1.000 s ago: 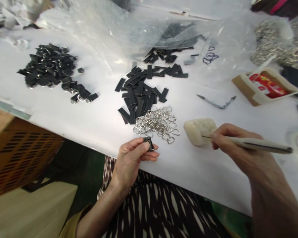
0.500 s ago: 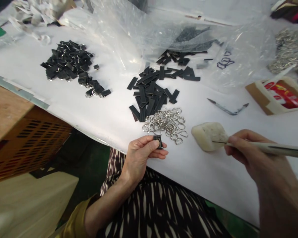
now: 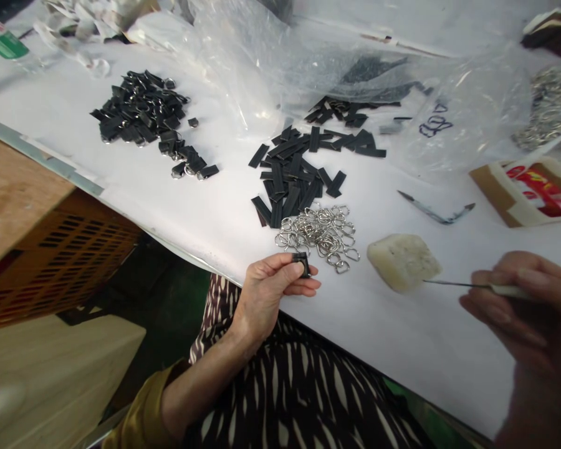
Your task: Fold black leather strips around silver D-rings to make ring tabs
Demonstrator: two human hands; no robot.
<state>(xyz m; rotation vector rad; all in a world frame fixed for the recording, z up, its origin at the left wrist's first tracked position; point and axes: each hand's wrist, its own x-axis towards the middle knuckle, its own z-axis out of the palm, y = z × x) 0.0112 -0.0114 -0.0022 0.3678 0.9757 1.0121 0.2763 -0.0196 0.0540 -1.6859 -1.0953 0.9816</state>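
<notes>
A small folded black strap piece [image 3: 301, 262] is pinched between the thumb and fingers of my left hand [image 3: 273, 280], just over the table's front edge. Metal D-rings [image 3: 320, 229] lie in a loose heap right behind that hand, with flat black strips [image 3: 290, 181] piled beyond them. On the right, my right hand [image 3: 518, 299] grips a thin needle-tipped tool [image 3: 453, 284] by its pale handle. The tip points left, close to the edge of a yellowish waxy block [image 3: 403, 262]. Part of the right hand is blurred.
Black tabs with rings [image 3: 143, 109] form a pile at the left. Clear plastic bags [image 3: 467, 118] spread across the back. Right of centre are a pair of metal tweezers [image 3: 437, 209] and a cut carton [image 3: 500, 193]. An orange crate [image 3: 65, 255] stands below the table's left edge.
My right hand has drawn the tool back to the right, its tip off the waxy block's top. My left hand still pinches the strap piece. The view has shifted slightly.
</notes>
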